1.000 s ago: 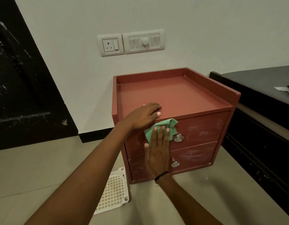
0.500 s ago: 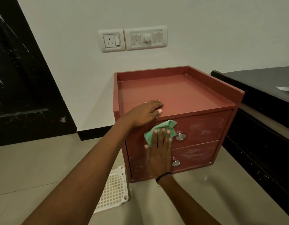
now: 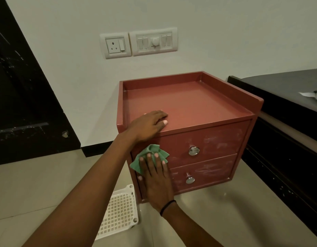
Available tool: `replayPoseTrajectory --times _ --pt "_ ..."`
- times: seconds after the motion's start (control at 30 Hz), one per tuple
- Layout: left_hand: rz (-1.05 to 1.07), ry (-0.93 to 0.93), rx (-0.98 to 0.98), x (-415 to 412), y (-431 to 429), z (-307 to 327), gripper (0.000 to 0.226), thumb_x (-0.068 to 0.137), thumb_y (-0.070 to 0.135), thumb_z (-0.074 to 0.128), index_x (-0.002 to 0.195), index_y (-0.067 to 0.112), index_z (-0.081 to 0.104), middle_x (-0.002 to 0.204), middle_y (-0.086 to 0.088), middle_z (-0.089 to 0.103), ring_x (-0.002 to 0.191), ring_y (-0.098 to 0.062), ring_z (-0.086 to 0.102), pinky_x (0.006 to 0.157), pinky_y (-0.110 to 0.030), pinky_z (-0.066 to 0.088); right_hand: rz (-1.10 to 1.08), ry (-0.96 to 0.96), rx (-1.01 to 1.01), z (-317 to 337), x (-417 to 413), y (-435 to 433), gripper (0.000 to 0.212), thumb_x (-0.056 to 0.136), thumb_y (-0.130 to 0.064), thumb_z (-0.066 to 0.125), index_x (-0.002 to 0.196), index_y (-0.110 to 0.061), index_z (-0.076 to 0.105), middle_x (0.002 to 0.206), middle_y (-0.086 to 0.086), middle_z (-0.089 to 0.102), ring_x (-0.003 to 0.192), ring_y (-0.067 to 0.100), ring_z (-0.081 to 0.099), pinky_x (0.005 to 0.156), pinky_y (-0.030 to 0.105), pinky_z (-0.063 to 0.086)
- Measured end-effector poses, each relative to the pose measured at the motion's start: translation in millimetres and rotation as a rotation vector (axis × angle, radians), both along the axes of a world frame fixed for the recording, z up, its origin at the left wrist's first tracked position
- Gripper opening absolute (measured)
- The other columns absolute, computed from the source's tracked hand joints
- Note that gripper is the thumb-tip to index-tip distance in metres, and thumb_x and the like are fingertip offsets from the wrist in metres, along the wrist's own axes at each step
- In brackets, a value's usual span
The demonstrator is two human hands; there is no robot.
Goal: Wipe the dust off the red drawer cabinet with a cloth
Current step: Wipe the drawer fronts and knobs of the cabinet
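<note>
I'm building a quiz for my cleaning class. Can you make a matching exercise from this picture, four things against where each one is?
Things:
1. cloth
2. left hand
3. basket
4. switch panel

Places:
A. on the wall
B. on the floor, left of the cabinet
C. flat on the cabinet top
D. under the right hand, against the drawer front

Pairs: 1-D, 2-C, 3-B, 4-A

One head-worn wide-angle view looks forward and down from above the cabinet [image 3: 189, 107], close enough that both forearms fill the lower frame; wall [image 3: 225, 32] behind, floor [image 3: 29, 189] below.
</note>
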State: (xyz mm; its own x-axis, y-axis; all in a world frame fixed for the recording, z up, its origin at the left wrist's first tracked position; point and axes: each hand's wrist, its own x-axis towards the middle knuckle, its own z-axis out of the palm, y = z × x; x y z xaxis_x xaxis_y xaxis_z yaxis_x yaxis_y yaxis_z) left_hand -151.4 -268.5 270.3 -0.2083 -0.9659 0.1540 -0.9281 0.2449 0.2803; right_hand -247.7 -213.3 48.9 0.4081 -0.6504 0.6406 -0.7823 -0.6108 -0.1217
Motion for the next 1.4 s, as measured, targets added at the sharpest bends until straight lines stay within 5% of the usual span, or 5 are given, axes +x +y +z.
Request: replayPoseTrajectory --times 0.3,0.5,0.83,1.03,1.4 --pt "-0.019 -0.05 -0.031 -2 -1 -2 0.058 0.105 0.054 0.036 0.156 0.026 0.038 0.165 0.0 0.032 0.15 -0.017 0.031 0.123 -0.047 0.026 -0.185 -0.386 0.143 26 -23 -15 0.065 0.105 -0.038 0.031 0.16 -0.014 0.006 0.168 0.016 0.004 0.155 0.036 0.003 0.127 0.038 -0.002" --pt "-0.101 -0.289 -0.15 -7 8 -8 0.079 0.096 0.073 0.03 0.157 0.025 0.032 0.165 0.0 0.032 0.149 -0.018 0.032 0.118 -0.042 0.032 -0.06 -0.176 0.086 3 -2 10 0.062 0.105 -0.042 0.035 0.16 -0.02 0.015 0.167 0.01 0.014 0.155 0.034 0.009 0.119 0.047 0.029" --pt "-0.232 -0.559 -0.229 -12 3 -14 0.072 0.102 0.062 0.015 0.163 0.025 0.004 0.171 -0.005 0.007 0.155 -0.023 0.018 0.124 -0.044 0.022 -0.217 -0.409 0.215 14 -19 -3 0.071 0.104 -0.044 0.038 0.16 -0.013 0.007 0.168 0.013 -0.001 0.155 0.034 0.002 0.127 0.042 0.009" --pt "-0.275 -0.695 -0.247 -19 -4 -4 0.074 0.103 0.058 0.021 0.163 0.023 -0.005 0.17 -0.008 -0.003 0.157 -0.026 0.01 0.126 -0.048 0.017 -0.125 -0.27 0.186 -2 12 34 0.067 0.105 -0.046 0.034 0.16 -0.016 0.011 0.168 0.01 0.005 0.155 0.032 0.003 0.117 0.044 0.023" --pt "-0.285 -0.422 -0.127 -27 -11 -9 0.073 0.104 0.051 0.039 0.163 0.025 0.005 0.171 -0.002 0.006 0.157 -0.017 0.01 0.125 -0.036 0.009 -0.226 -0.573 0.301 37 -3 2 0.07 0.106 -0.044 0.035 0.16 -0.012 0.002 0.168 0.01 -0.004 0.156 0.03 -0.002 0.127 0.044 0.01"
